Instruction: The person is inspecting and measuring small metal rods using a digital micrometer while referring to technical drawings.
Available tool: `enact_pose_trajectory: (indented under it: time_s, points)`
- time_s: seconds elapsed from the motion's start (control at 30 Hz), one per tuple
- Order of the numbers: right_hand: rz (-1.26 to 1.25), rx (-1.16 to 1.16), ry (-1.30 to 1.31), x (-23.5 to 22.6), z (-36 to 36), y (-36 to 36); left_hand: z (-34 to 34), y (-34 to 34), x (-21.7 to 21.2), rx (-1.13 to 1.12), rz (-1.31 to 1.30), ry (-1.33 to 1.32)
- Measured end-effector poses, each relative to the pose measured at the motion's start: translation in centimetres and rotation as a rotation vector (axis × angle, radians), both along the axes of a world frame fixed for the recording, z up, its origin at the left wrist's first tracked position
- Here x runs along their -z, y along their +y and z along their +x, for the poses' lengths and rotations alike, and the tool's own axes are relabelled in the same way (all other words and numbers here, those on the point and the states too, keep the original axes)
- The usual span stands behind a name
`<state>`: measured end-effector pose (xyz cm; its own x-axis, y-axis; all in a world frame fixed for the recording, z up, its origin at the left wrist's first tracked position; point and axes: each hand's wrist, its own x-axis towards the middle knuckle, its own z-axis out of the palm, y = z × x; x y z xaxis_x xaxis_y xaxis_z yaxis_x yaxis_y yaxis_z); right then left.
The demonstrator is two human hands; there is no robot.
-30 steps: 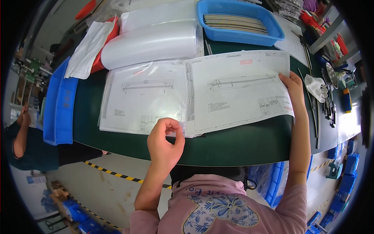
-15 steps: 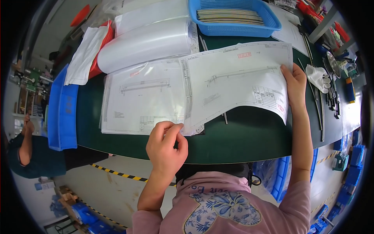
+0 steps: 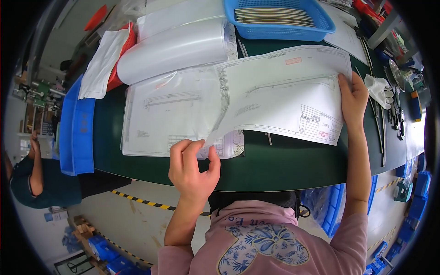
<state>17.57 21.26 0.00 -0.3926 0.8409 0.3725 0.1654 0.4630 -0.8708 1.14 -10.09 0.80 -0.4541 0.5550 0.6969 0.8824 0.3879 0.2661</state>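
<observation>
A large white technical drawing sheet [image 3: 279, 101] spans the middle of the bench, its lower edge bowed up off the green top. My right hand [image 3: 355, 101] grips its right edge, thumb in front. To the left lies a stack of drawings in clear sleeves [image 3: 156, 121], partly overlapped by the sheet's left side. My left hand [image 3: 192, 169] is at the stack's lower right corner, thumb and fingers apart, close to the sheet's curled lower left corner. Whether a fingertip touches the paper I cannot tell.
Behind the stack lies a rolled-back bundle of clear sleeves [image 3: 174, 52]. A blue basket [image 3: 284, 33] of thin rods stands at the back, a blue bin [image 3: 75, 133] at the left. White gloves [image 3: 379, 91] and hand tools lie right. Another person [image 3: 46, 178] stands far left.
My left thumb and fingers have spread apart from a pinch. The sheet's lower left corner has lifted and curled, and its lower right side hangs flatter. My right hand still holds the edge.
</observation>
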Motion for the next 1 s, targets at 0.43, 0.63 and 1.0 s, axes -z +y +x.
enact_pose_trajectory:
  time_s: [0.43,0.63,1.0]
  points:
    - [0.106,-0.039,-0.101,-0.4,0.6,0.4,-0.6,-0.4,0.3,0.033,0.061,0.052]
    - [0.139,-0.082,-0.085,-0.8,0.7,0.3,-0.9,-0.5,0.7,0.091,0.039,0.094]
    - [-0.362,-0.284,-0.067,-1.5,1.1,0.1,-1.6,-0.7,1.3,0.253,-0.192,0.007]
